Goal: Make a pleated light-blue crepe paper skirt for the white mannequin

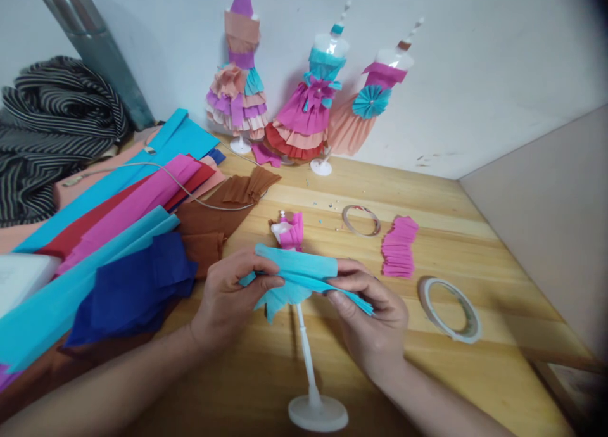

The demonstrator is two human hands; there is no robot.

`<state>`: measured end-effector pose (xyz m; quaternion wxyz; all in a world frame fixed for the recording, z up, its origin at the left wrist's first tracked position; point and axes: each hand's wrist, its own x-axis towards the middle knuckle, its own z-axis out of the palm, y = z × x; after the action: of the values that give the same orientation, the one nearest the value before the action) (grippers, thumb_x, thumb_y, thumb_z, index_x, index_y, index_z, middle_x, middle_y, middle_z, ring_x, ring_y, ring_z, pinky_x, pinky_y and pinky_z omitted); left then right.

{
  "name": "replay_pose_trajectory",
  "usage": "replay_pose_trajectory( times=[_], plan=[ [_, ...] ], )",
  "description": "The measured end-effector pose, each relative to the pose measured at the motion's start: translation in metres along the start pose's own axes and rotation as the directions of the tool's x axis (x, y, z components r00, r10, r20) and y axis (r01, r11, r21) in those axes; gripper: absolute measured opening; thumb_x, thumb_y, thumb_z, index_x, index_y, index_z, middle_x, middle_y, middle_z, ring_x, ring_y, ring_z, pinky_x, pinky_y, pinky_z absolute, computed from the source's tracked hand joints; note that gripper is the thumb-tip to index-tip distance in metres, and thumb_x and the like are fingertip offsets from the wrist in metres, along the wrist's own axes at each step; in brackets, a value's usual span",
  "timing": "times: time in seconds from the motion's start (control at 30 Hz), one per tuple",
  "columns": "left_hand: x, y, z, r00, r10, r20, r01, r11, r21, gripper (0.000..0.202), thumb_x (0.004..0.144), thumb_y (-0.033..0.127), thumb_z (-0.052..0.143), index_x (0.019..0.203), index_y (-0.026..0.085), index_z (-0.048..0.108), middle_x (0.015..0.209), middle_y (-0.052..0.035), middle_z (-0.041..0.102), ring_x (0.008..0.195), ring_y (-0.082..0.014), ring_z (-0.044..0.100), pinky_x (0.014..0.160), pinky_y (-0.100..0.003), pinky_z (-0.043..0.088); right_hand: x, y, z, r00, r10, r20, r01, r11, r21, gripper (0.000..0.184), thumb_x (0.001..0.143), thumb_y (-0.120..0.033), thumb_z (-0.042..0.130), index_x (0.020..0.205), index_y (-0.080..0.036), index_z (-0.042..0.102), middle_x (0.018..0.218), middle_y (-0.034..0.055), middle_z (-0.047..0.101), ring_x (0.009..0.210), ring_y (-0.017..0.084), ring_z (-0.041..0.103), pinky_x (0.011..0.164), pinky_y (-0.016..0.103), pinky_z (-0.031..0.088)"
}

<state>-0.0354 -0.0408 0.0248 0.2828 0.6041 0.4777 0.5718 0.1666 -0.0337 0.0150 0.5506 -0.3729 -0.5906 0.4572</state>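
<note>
Turquoise crepe paper (304,263) is spanning the gap between your two hands, near the middle of the view, and is covering part of a small white dress form (306,348). Your left hand (232,291) is pinching one end between thumb and fingers; your right hand (375,323) is pinching the folded other end the same way. Whether the paper is touching the form, I cannot tell, since it is hiding part of the stem. You are probably gathering folds, so you are working best if your right thumb is pressing each fold flat while your left fingers are feeding paper in small, even amounts. If you are pulling hard, you are risking stretching the crepe and softening the creases. A loose flap is drooping under the strip, and it could be catching in a fold unless you are holding it clear. As a guide to evenness, a pleated pink piece (399,247) is lying to the right on the wooden table (513,291), near a white tape roll (439,326).
</note>
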Motion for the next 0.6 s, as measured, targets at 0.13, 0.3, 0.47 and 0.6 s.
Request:
replay_pose_trajectory(
  times=[0.13,0.3,0.47,0.6],
  plan=[
    [-0.0002,0.0021,0.0004,1.0,0.009,-0.014,-0.009,1.0,0.0,0.011,0.07,0.01,0.075,0.071,0.019,0.069,0.066,0.0035,0.065,0.062,-0.0089,0.059,0.059,-0.017,0.047,-0.0006,0.0017,0.0015,0.999,0.031,0.031,-0.033,0.997,0.076,0.017,0.083,-0.015,0.066,0.092,-0.028,0.072,0.096,0.003,0.069,0.083,0.018,0.065,0.071,0.033,0.051],
    [0.0003,0.0062,0.0018,0.997,-0.031,-0.076,0.03,0.999,-0.02,0.014,0.068,0.007,0.074,0.073,0.019,0.07,0.066,0.0038,0.065,0.063,-0.0086,0.06,0.059,-0.016,0.047,-0.0004,0.0044,0.0028,0.997,0.059,0.056,-0.066,0.988,0.142,0.016,0.084,-0.015,0.065,0.093,-0.027,0.071,0.091,0.0018,0.069,0.076,0.017,0.067,0.069,0.031,0.053],
    [-0.0004,0.0072,0.0018,0.994,-0.08,-0.073,0.079,0.997,-0.012,0.012,0.068,0.007,0.073,0.069,0.019,0.069,0.066,0.0036,0.065,0.063,-0.0088,0.059,0.06,-0.016,0.047,-0.0003,0.0063,0.0028,0.997,0.051,0.051,-0.057,0.99,0.127,0.014,0.083,-0.015,0.066,0.091,-0.025,0.071,0.09,0.003,0.069,0.076,0.016,0.066,0.069,0.031,0.053],
    [-0.0032,0.0072,0.0027,0.973,-0.224,-0.059,0.223,0.974,-0.028,0.007,0.069,0.013,0.073,0.066,0.018,0.069,0.063,0.0028,0.066,0.059,-0.0096,0.058,0.057,-0.018,0.046,-0.0008,0.0071,0.0017,0.998,0.046,0.042,-0.051,0.993,0.106,0.014,0.082,-0.015,0.067,0.09,-0.025,0.071,0.091,0.0034,0.069,0.077,0.017,0.065,0.068,0.031,0.053]
  ],
)
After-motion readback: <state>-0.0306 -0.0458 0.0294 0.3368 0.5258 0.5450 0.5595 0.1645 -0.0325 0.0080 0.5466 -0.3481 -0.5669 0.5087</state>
